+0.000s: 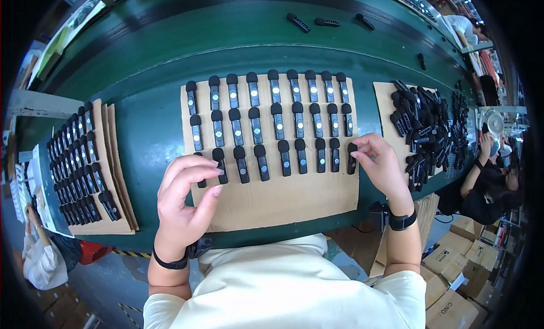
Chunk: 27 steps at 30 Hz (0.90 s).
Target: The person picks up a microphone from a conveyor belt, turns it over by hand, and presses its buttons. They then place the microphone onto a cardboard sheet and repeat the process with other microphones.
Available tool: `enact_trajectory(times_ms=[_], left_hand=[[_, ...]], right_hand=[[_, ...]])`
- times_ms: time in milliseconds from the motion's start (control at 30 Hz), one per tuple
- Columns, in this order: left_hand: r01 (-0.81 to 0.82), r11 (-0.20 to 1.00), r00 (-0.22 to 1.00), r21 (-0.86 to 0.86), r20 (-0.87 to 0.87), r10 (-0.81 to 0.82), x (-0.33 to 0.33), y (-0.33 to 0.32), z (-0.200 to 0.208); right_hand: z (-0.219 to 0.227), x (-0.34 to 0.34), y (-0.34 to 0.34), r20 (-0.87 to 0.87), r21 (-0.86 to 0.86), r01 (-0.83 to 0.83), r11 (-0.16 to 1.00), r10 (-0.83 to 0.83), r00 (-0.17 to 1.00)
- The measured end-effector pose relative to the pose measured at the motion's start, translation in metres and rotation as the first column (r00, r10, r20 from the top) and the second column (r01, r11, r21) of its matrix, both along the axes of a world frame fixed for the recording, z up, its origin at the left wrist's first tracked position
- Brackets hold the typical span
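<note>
A brown cardboard sheet [272, 203] lies in front of me with three rows of small black clip-on microphones, each with a foam tip and most with a pale round spot on the body. With thumb and fingertips my right hand [377, 163] pinches the foam end of the microphone [351, 161] at the right end of the nearest row. My left hand [186, 196] hovers over the sheet's left edge, thumb and fingers apart and holding nothing. Beside its fingertips lies another microphone [220, 166]; the hand partly covers the microphone [200, 182] at the row's left end.
A heap of loose microphones [419, 116] covers cardboard on the right of the green table [153, 131]. Stacked cardboard [110, 176] at left bears more rows. A few microphones [327, 22] lie at the far side. Co-workers sit at left and right; cartons [450, 255] stand at lower right.
</note>
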<state>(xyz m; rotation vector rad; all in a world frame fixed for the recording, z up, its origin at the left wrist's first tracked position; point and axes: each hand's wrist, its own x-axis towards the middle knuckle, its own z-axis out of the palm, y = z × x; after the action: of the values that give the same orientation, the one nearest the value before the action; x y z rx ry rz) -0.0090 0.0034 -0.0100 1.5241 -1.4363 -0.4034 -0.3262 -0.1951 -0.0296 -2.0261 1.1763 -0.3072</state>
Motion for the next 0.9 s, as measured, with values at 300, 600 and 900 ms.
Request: enact_trajectory(times_ms=[300,600,900], left_hand=[[0.025,1.0,0.999,0.015,0.026,-0.025,0.012,-0.006,0.014],[0.013,0.999,0.994,-0.032,0.106,-0.01,0.053,-0.063,0.051],[-0.043,0.982,0.885,0.185,0.463,-0.048,0.113,-0.179,0.024]], right_hand=[[-0.009,0.003,-0.008,0.012,0.008,0.042,0.999,-0.042,0.999],[0.037,0.022,-0.066,-0.057,-0.272,-0.136,0.953,0.126,0.99],[0.04,0.124,-0.184,-0.261,-0.454,-0.407,0.793,0.318,0.911]])
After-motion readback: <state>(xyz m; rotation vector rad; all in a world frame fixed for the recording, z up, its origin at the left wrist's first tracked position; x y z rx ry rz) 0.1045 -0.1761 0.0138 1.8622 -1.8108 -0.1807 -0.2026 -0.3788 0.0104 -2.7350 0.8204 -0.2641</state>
